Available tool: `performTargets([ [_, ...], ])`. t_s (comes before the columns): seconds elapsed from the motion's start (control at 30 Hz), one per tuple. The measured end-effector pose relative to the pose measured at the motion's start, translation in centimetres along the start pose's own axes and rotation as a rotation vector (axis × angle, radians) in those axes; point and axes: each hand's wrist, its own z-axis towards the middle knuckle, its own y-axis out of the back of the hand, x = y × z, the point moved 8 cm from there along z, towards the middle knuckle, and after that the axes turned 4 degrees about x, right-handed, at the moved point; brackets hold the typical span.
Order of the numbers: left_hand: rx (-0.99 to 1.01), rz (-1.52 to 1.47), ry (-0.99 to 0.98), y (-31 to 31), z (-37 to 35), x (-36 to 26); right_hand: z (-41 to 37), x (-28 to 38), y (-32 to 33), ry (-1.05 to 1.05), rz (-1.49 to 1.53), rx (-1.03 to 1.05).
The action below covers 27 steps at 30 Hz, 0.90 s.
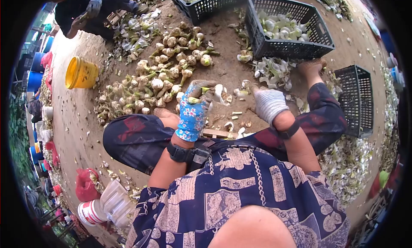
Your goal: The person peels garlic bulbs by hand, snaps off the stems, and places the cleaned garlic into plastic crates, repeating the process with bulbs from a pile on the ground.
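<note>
My left hand (194, 108), in a blue floral glove with soiled fingers, is closed around a garlic bulb; its pale green stem (194, 100) shows between the fingers, and most of the bulb is hidden. My right hand (270, 103), in a whitish knit glove, has its fingers curled in, and I cannot make out what they hold. Between the hands, white peeled skins (221, 94) and cut stem pieces (235, 115) lie on the dirt. Just beyond my left hand spreads a heap of unpeeled garlic bulbs (156, 83).
A black crate (292, 48) holding white peeled garlic stands ahead right, another crate (201, 11) behind it. An upright crate (354, 100) is at right. Peelings (272, 72) lie near my foot. A yellow bucket (81, 73) and a gloved co-worker's hand (94, 7) are at left.
</note>
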Motion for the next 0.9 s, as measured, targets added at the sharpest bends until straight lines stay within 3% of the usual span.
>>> performTargets([
  [0.1,-0.066,0.39,-0.285,-0.8,-0.2,-2.1,-1.4,3.8,1.9,0.198,0.446,-0.268],
  [0.17,-0.071,0.727,-0.464,-2.1,-1.1,-4.1,-1.0,5.7,1.7,0.182,0.523,-0.308],
  [0.27,-0.027,0.912,-0.619,-3.4,-1.5,-5.8,-1.0,5.8,2.0,0.136,0.463,-0.465],
  [0.37,-0.012,0.776,-0.522,-2.1,-0.9,-4.1,-0.4,4.9,1.7,0.106,0.517,-0.4],
  [0.43,0.041,-0.135,0.07,-0.2,-0.2,1.0,0.2,2.9,1.2,0.102,0.474,-0.431],
  [0.47,0.067,-0.429,0.124,-0.3,-0.5,1.6,0.0,2.4,1.3,0.135,0.45,-0.441],
  [0.5,0.063,-0.428,0.123,-0.1,-0.6,1.6,-0.9,1.8,2.1,0.139,0.451,-0.439],
  [0.57,0.036,-1.077,0.27,-0.3,-1.2,2.3,-2.9,2.0,-1.1,0.163,1.221,0.268],
  [0.63,-0.03,-1.108,0.242,0.7,-0.7,3.3,-5.5,0.8,-1.4,0.547,1.419,0.41],
  [0.67,-0.007,-1.12,0.227,0.5,-0.4,2.9,-5.2,1.2,-0.3,0.54,1.157,0.32],
  [0.7,0.029,-1.134,0.218,-0.2,-0.1,2.4,-4.0,0.9,0.3,0.439,0.797,0.113],
  [0.77,-0.023,-1.153,0.264,-0.6,0.1,3.0,-0.9,-2.6,-1.7,-0.109,-0.104,0.037],
  [0.8,-0.011,-1.138,0.303,-1.1,0.2,2.6,-1.0,-1.5,0.5,-0.024,-0.106,-0.187],
  [0.83,-0.094,-0.671,0.21,0.3,0.3,2.8,-1.1,-0.4,1.0,0.142,0.369,-0.311],
  [0.87,-0.019,-0.644,0.206,0.1,0.4,3.7,-1.4,1.3,2.5,0.393,0.783,-0.478],
  [0.9,0.007,-0.594,0.246,-1.5,0.5,1.9,-2.3,3.1,3.4,0.309,1.012,-0.192],
])
